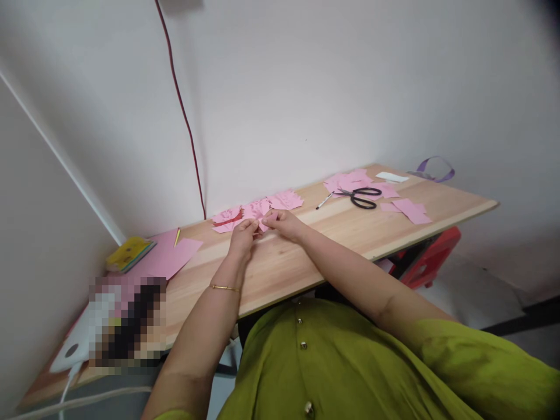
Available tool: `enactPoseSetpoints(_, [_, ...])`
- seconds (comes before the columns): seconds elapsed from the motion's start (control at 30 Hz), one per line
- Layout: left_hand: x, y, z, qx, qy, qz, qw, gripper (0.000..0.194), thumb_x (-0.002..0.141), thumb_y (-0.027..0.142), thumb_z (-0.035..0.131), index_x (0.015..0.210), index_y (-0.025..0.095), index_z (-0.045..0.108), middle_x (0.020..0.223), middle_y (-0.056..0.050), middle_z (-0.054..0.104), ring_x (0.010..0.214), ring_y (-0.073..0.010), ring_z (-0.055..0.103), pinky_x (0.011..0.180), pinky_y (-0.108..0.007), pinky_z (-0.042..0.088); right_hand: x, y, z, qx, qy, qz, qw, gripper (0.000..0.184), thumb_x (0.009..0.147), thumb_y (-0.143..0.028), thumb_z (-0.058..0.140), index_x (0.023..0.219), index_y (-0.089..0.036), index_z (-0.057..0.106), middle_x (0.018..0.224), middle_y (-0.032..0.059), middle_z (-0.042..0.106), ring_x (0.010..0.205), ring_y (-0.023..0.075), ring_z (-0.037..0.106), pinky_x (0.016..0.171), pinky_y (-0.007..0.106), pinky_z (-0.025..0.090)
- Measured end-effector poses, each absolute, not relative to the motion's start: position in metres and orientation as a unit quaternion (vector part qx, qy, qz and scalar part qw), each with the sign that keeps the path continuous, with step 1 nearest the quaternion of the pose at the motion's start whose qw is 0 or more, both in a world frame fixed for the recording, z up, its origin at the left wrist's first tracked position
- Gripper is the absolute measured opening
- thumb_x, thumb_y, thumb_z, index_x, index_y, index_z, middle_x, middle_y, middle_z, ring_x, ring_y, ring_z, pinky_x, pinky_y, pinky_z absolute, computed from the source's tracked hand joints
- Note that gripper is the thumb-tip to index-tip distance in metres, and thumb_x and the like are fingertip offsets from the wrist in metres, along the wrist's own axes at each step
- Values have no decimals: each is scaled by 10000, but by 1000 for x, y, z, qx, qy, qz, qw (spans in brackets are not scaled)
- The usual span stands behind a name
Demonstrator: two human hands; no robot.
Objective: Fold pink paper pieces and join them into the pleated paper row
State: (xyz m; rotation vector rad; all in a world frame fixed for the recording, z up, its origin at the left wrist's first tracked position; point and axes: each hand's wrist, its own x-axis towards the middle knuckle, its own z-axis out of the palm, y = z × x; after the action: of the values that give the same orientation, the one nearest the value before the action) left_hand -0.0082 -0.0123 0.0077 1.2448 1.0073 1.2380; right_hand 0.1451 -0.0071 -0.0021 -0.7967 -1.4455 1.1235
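Note:
Both of my hands meet over the wooden table, near its back edge, pinching one small piece of pink paper (263,224) between them. My left hand (244,236) grips the paper's left side with the fingertips. On the right side, my right hand (282,224) pinches it between thumb and fingers. Just beyond my hands lie several cut pink paper pieces (286,200) with jagged edges, in a row along the wall. A dark red strip shows on the leftmost cut piece (226,218). My fingers cover part of the held paper.
Black-handled scissors (365,197) and a pen (324,201) lie to the right, beside pink scraps (411,210) and a white strip (392,177). Leftward are large pink sheets (168,256), a yellow pencil (177,237), a yellow booklet (130,254) and a white device (76,350) with a cable.

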Motion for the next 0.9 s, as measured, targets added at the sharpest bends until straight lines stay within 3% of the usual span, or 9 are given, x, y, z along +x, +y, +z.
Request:
enactPoseSetpoints(0.27, [-6, -13, 6, 514, 415, 553, 507, 285, 609, 370, 760, 618, 168, 560, 570, 17, 564, 551, -102, 524, 610, -252, 454, 148, -2, -11, -354, -615, 469, 527, 350, 668, -477, 723, 730, -165, 579, 653, -40, 506, 619, 101, 433, 618, 240, 350])
enactPoseSetpoints(0.53, [-6, -14, 9, 495, 413, 551, 530, 384, 678, 519, 722, 675, 159, 586, 608, -3, 581, 561, -112, 547, 568, -249, 450, 147, -2, -8, -343, -588, 491, 543, 364, 632, -474, 750, 705, -168, 567, 628, -46, 495, 601, 97, 425, 611, 245, 350])
enactPoseSetpoints(0.7, [-7, -14, 0, 561, 409, 478, 538, 341, 592, 384, 807, 604, 152, 558, 589, -6, 595, 552, -104, 541, 590, -249, 450, 147, -2, -6, -340, -583, 486, 556, 349, 624, -448, 763, 695, -163, 574, 641, -41, 518, 619, 97, 450, 635, 247, 371])
enactPoseSetpoints(0.9, [-8, -11, -2, 561, 409, 499, 519, 302, 599, 316, 775, 585, 172, 510, 548, 16, 564, 548, -102, 533, 587, -235, 432, 144, -3, -8, -350, -560, 518, 544, 355, 650, -455, 750, 723, -164, 561, 652, -31, 571, 629, 105, 505, 650, 256, 408])
